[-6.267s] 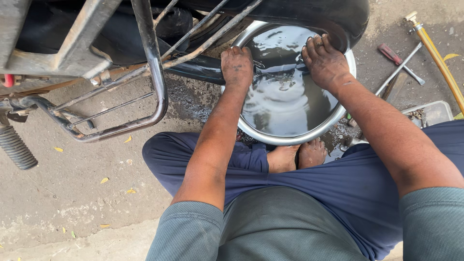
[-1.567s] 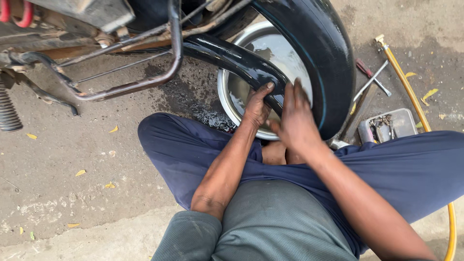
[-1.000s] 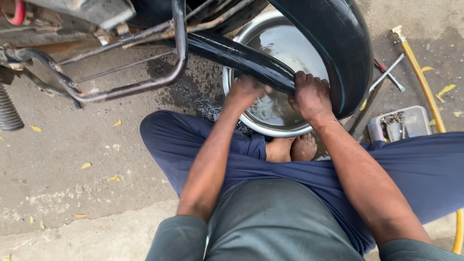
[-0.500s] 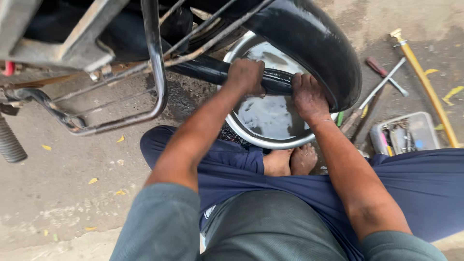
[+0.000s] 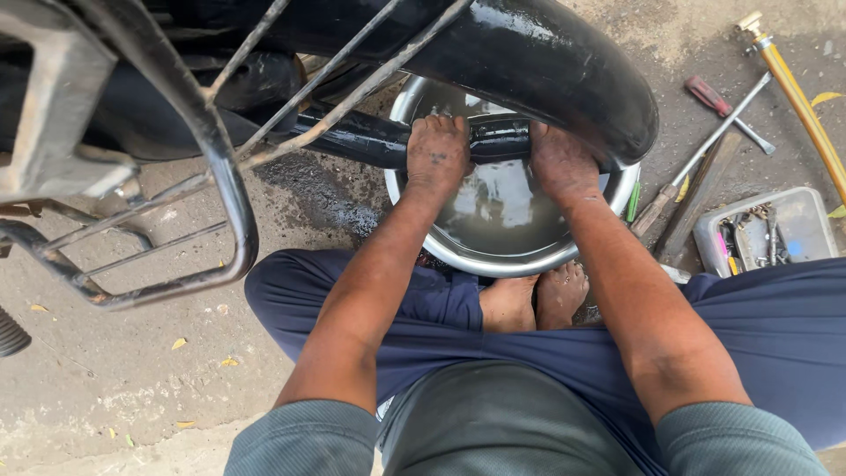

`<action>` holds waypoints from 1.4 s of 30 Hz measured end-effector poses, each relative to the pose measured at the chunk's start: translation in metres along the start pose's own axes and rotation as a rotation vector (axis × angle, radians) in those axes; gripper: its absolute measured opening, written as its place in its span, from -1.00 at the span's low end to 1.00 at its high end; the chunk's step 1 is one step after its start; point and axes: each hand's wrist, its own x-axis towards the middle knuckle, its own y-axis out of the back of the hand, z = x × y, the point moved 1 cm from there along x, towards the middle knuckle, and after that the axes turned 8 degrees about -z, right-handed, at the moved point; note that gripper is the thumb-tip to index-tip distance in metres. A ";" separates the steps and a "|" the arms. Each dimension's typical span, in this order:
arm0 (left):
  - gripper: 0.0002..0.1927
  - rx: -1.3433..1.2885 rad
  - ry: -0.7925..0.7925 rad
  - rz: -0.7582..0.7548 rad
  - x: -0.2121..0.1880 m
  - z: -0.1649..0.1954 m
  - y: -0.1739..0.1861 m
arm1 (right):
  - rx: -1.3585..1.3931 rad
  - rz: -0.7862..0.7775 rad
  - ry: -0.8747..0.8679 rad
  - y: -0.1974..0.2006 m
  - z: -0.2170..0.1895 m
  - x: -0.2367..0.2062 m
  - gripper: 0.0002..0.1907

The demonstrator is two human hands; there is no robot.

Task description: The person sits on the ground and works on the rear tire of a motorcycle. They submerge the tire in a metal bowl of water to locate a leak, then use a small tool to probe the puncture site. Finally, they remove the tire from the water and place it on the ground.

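A wet black inner tube (image 5: pixel 493 137) stretches across a round metal basin (image 5: pixel 414 203) filled with water. My left hand (image 5: pixel 438 152) presses down on the tube over the basin's left side, fingers curled over it. My right hand (image 5: pixel 561 161) grips the same tube a little to the right. The tube bulges into a fat black loop (image 5: pixel 564 75) above and behind my right hand. I squat with my bare feet (image 5: pixel 533 298) against the basin's near rim.
A motorcycle's metal guard frame (image 5: pixel 220 167) and body fill the upper left. To the right lie a long tyre lever (image 5: pixel 696 163), a red-handled screwdriver (image 5: pixel 709 95), a yellow hose (image 5: pixel 797 92) and a small tray of tools (image 5: pixel 767 231). The concrete is wet beside the basin.
Both hands have slid down the tube and pushed it lower into the water. The view has shifted closer over the basin.
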 end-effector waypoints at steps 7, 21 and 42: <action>-0.70 0.054 0.099 -0.057 0.013 0.002 -0.012 | 0.044 -0.066 -0.013 0.001 -0.006 0.003 -0.46; -0.40 0.102 0.110 -0.315 0.029 0.001 -0.008 | 0.141 -0.197 -0.083 0.010 -0.015 0.007 -0.40; -0.62 0.119 0.142 -0.304 0.034 0.001 -0.005 | 0.128 -0.128 -0.040 0.010 -0.013 0.005 -0.41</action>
